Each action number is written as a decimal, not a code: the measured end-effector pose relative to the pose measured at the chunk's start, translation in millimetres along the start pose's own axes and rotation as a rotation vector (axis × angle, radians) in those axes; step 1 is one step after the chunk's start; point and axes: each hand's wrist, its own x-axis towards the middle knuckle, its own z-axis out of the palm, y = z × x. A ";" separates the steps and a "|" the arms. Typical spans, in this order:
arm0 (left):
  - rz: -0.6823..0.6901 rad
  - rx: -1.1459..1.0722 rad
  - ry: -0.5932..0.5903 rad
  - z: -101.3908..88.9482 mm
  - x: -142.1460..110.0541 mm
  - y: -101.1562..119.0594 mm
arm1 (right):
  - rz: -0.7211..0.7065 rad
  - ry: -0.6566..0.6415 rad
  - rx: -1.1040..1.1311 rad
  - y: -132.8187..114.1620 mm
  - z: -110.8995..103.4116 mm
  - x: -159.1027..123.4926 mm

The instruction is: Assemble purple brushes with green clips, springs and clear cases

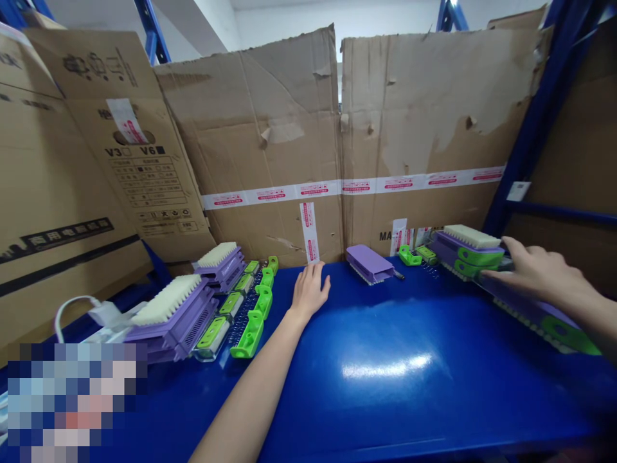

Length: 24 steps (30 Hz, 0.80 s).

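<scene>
My left hand (pixel 311 290) rests near the back of the blue table (pixel 385 405), fingers loosely stretched and nothing in it. At the right, my right hand (pixel 540 267) is at the near end of a stack of purple and green brushes (pixel 465 252). Its thumb and fingers are spread apart around that end; whether they touch it is unclear. Pale bristles face up on the top brush. Another purple and green brush (pixel 544 315) lies bristles down below the right forearm. Between the hands sits a purple shell (pixel 370 260), bristles underneath.
On the left stand stacked purple brush shells (pixel 178 318) beside rows of clear-and-green modules (pixel 212 334), small springs and green end caps (pixel 250 334). More green parts (pixel 409 256) lie back right. Cardboard sheets (pixel 260 141) wall the back. A white cable and plug (pixel 103 313) are far left.
</scene>
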 end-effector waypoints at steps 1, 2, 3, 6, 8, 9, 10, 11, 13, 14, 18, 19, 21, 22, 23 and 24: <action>0.000 0.003 -0.002 -0.1 0.0 0.1 | -0.051 0.021 -0.027 -8.7 -6.1 -3.7; 0.000 0.007 -0.005 -0.3 0.0 0.3 | -0.075 0.051 -0.036 -18.2 -12.0 -6.8; 0.002 0.010 -0.008 -0.6 0.1 0.6 | -0.104 0.073 -0.034 -28.1 -17.2 -9.2; 0.014 0.015 -0.017 -1.3 0.2 1.4 | -0.189 0.103 0.052 -58.6 -24.0 -11.0; 0.023 0.019 -0.025 -1.6 0.1 1.8 | -0.266 0.112 0.064 -78.8 -20.0 -9.2; 0.027 0.023 -0.032 -1.7 0.1 1.9 | -0.303 0.108 0.057 -89.1 -16.0 -8.2; 0.031 0.029 -0.040 -1.8 0.0 1.9 | -0.338 0.097 0.048 -99.4 -11.4 -7.3; 0.036 0.035 -0.048 -1.7 -0.1 1.9 | -0.365 0.085 0.037 -109.9 -6.6 -6.8; 0.046 0.048 -0.061 -1.3 -0.3 1.5 | -0.405 0.078 0.027 -131.0 2.2 -7.4; 0.052 0.053 -0.065 -0.9 -0.3 1.2 | -0.417 0.080 0.041 -141.2 5.8 -8.7; 0.072 0.062 -0.071 1.5 -0.2 0.1 | -0.418 0.150 0.157 -174.8 15.8 -21.1; 0.076 0.066 -0.073 1.8 -0.2 0.0 | -0.421 0.195 0.198 -180.5 17.8 -25.8; 0.083 0.080 -0.077 1.5 -0.4 0.1 | -0.452 0.288 0.259 -188.3 21.4 -36.3; 0.088 0.091 -0.080 0.7 -0.6 0.4 | -0.488 0.313 0.271 -190.4 23.1 -41.4; 0.098 0.103 -0.085 -0.5 -0.9 1.1 | -0.529 0.327 0.280 -191.6 24.7 -46.2; 0.115 0.116 -0.094 -2.2 -1.1 2.4 | -0.571 0.328 0.289 -192.1 26.2 -50.3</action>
